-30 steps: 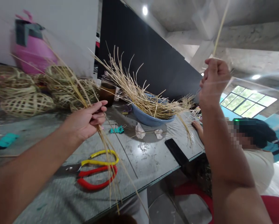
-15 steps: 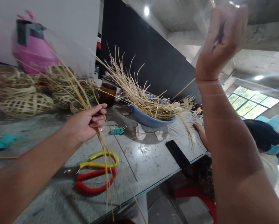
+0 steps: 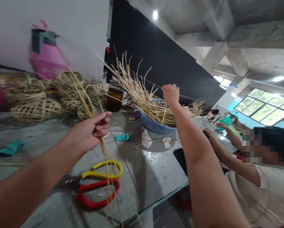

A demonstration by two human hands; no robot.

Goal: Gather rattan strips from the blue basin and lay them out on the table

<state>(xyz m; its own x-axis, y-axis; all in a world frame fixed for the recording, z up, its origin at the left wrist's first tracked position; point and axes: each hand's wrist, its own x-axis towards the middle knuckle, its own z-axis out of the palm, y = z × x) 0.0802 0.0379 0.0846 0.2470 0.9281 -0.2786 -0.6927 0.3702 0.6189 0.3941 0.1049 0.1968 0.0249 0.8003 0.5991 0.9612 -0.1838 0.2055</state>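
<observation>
A thin bundle of pale bamboo strips [image 3: 81,95] passes through my left hand [image 3: 94,131], whose fingers are wrapped round it; the ends hang down over scissors [image 3: 101,193] with one yellow and one red handle. My right hand [image 3: 171,94] is raised in front of the blue basin [image 3: 151,125], its fingers closed. What it pinches is too small to make out, though a faint line runs near the fingers. Many loose strips [image 3: 132,85] fill the basin and stick up out of it.
Woven baskets [image 3: 35,109] and a pink spray bottle [image 3: 47,57] stand at the left. A brown jar [image 3: 114,96], teal clips [image 3: 123,136], crumpled white pieces [image 3: 146,139] and a black phone [image 3: 180,160] lie around. Another person [image 3: 267,180] sits at the right.
My right hand has come down and left from high up to in front of the basin. My left hand still holds the strips. The view has shifted, showing more of the other person.
</observation>
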